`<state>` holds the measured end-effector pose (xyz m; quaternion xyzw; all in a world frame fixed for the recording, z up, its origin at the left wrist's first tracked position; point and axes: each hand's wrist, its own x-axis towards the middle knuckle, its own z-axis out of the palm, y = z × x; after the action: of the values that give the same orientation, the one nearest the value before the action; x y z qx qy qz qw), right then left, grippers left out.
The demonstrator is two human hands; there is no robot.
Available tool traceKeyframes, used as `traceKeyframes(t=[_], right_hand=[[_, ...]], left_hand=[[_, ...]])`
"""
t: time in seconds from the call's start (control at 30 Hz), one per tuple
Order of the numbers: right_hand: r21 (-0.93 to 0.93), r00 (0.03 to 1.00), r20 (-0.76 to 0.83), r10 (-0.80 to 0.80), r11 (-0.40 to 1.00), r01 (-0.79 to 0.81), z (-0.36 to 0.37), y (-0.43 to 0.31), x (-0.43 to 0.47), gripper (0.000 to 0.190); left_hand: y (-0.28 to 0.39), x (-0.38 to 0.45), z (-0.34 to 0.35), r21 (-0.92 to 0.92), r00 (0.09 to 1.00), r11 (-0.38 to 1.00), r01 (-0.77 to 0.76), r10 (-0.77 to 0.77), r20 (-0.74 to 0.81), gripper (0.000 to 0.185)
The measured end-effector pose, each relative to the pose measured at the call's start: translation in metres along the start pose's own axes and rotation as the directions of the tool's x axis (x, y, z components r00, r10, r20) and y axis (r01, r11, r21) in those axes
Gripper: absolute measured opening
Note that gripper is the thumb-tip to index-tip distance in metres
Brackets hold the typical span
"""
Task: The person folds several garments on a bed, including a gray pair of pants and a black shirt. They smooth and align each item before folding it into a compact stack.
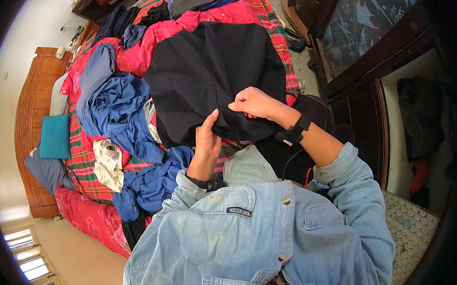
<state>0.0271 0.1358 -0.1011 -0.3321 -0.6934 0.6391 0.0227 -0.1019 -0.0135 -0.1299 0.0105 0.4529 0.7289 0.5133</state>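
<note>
A large piece of black fabric [195,75], which looks like a garment, lies spread over the bed in front of me. My left hand [208,137] holds its near edge, thumb on top and the other fingers partly hidden. Just to the right and slightly farther away, my right hand [254,103] pinches the same fabric between thumb and curled fingers. A fold or seam runs through the cloth between both hands. Rumpled blue clothes [116,105] lie left of the black fabric, with a crumpled cream cloth [108,163] nearer the headboard side.
Red floral bedding [90,213] and a plaid sheet [86,169] cover the bed. A teal pillow [55,137] rests by the wooden headboard [36,112]. Dark and grey clothes [195,0] lie at the far end. On the right stands a dark wooden cabinet [365,117] with patterned glass.
</note>
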Motion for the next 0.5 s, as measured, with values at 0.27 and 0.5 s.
traceKeyframes(t=[0.27, 0.5], right_hand=[[-0.048, 0.994, 0.102, 0.048, 0.998, -0.043, -0.004, 0.008, 0.003, 0.033], [-0.006, 0.989, 0.133, 0.071, 0.997, -0.071, 0.001, 0.011, 0.005, 0.033]], left_hand=[[-0.006, 0.000, -0.003, 0.130, 0.991, 0.987, -0.096, 0.107, -0.082, 0.026], [-0.006, 0.003, -0.007, 0.139, 0.990, 0.985, -0.101, 0.114, -0.087, 0.030]])
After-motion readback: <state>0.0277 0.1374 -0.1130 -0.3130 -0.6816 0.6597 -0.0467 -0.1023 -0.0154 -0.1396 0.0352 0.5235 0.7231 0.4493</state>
